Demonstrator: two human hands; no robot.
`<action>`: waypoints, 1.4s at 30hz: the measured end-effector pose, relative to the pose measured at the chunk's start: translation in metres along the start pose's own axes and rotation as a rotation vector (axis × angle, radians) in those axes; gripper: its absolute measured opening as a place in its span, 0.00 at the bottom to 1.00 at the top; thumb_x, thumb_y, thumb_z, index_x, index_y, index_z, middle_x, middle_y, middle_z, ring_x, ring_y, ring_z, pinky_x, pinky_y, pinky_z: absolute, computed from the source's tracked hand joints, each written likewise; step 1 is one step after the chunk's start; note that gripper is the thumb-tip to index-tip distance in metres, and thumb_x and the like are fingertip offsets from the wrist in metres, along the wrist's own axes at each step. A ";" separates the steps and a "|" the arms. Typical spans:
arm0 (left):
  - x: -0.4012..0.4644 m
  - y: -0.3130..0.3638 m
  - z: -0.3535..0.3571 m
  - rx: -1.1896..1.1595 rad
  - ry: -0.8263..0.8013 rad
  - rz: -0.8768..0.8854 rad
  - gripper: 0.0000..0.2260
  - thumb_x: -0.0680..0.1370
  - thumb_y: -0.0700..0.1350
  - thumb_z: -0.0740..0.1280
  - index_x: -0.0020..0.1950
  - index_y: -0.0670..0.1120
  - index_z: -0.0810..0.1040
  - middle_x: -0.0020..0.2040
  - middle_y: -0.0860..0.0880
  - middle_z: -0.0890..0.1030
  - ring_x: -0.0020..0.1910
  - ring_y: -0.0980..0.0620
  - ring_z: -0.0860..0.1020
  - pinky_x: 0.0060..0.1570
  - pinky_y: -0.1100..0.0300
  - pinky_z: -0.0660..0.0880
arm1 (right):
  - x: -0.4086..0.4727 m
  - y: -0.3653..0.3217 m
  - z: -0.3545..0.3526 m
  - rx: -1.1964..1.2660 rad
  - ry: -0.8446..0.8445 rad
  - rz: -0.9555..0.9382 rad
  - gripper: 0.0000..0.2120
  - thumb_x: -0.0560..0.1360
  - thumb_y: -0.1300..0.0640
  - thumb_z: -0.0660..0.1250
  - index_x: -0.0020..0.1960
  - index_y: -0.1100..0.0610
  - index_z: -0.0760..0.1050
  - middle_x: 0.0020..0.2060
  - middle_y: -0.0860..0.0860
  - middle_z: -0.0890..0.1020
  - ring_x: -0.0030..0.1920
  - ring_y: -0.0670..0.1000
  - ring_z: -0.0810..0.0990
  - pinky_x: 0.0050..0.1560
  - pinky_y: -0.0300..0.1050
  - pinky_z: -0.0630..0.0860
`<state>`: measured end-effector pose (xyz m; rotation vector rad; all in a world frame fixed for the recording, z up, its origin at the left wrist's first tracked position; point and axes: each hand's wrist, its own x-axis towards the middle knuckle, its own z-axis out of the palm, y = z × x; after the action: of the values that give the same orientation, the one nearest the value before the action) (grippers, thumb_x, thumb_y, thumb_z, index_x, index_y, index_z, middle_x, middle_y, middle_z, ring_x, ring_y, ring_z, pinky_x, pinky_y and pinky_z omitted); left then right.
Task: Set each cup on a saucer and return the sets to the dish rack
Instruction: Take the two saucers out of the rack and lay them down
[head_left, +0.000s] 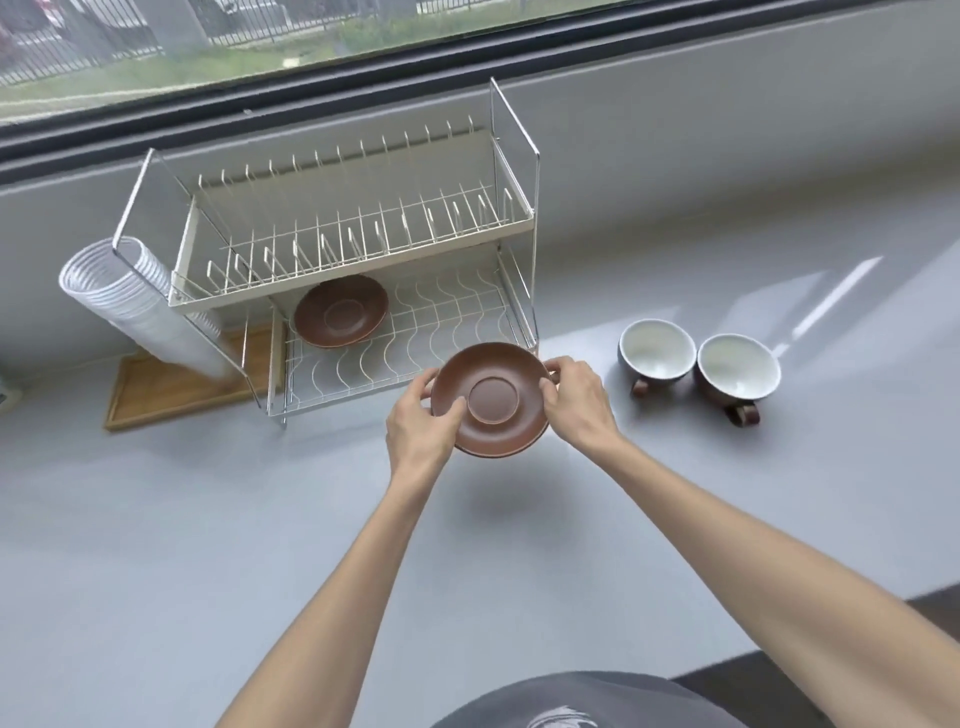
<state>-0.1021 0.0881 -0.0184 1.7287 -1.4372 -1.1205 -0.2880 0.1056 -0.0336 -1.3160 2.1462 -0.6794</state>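
I hold a brown saucer (491, 397) in the air just in front of the dish rack (332, 249), above the counter. A second brown rim shows under it, so it may be two stacked saucers. My left hand (421, 421) grips its left edge and my right hand (574, 397) grips its right edge. Another brown saucer (340, 310) lies on the rack's lower wire shelf, at the left. Two cups with white insides, the left cup (655, 349) and the right cup (737, 368), stand upright on the counter to the right of the rack, side by side.
The rack's upper tier holds nothing. A stack of clear plastic cups (140, 306) leans on its side at the rack's left end, over a wooden tray (171, 384). The grey counter (208, 519) runs along a window sill; a dark edge lies at the bottom right.
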 end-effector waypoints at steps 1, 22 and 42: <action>-0.005 -0.001 0.004 -0.002 -0.019 0.000 0.23 0.74 0.48 0.73 0.68 0.56 0.76 0.55 0.55 0.80 0.53 0.47 0.82 0.60 0.46 0.78 | -0.006 0.007 -0.001 0.004 0.007 0.013 0.15 0.80 0.56 0.60 0.65 0.58 0.74 0.59 0.58 0.78 0.62 0.60 0.75 0.60 0.52 0.70; -0.087 0.016 0.129 -0.150 -0.441 -0.130 0.22 0.79 0.47 0.70 0.72 0.56 0.72 0.62 0.54 0.78 0.52 0.63 0.78 0.42 0.70 0.71 | -0.100 0.164 -0.053 0.208 0.241 0.434 0.13 0.80 0.57 0.61 0.63 0.55 0.76 0.55 0.53 0.80 0.55 0.55 0.80 0.55 0.45 0.71; -0.104 0.032 0.215 -0.081 -0.602 -0.144 0.21 0.77 0.45 0.69 0.68 0.60 0.73 0.62 0.58 0.78 0.57 0.58 0.80 0.52 0.62 0.76 | -0.104 0.242 -0.085 0.251 0.347 0.610 0.13 0.81 0.56 0.61 0.64 0.55 0.76 0.54 0.54 0.81 0.55 0.57 0.80 0.51 0.44 0.69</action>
<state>-0.3130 0.1948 -0.0646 1.5203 -1.5873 -1.8628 -0.4592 0.3082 -0.1117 -0.3869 2.4515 -0.9143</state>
